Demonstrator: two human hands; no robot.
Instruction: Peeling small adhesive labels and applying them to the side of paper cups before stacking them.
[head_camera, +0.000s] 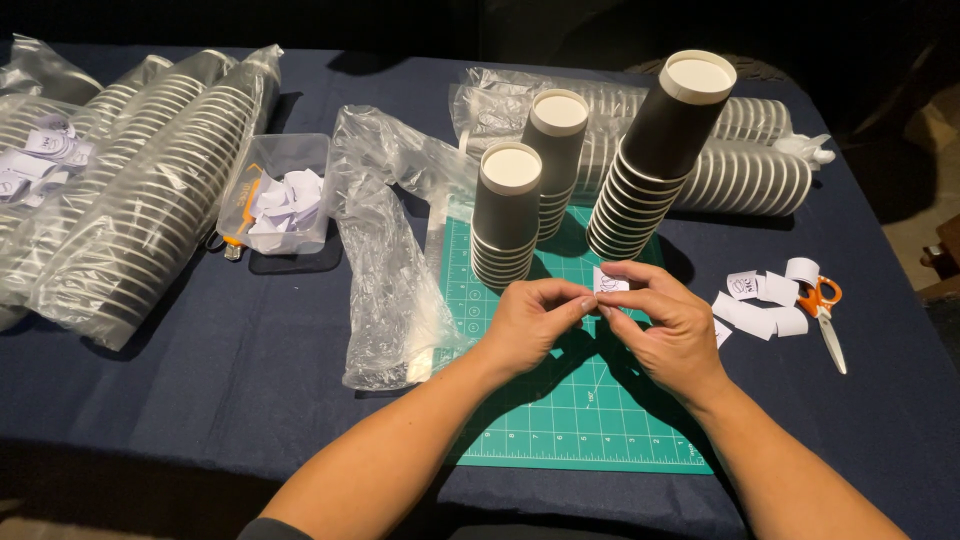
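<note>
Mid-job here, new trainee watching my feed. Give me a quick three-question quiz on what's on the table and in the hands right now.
1. True or false: both hands pinch one small white sticker above the green cutting mat.
2. How many upside-down stacks of dark paper cups stand at the far end of the mat?
3. Which side of the mat are the orange-handled scissors on: A) the person's left, B) the person's right?

Key:
1. True: the left hand and right hand meet on it at the fingertips.
2. Three: a short stack, a middle stack and a tall leaning stack.
3. B, beside loose white stickers.
</note>
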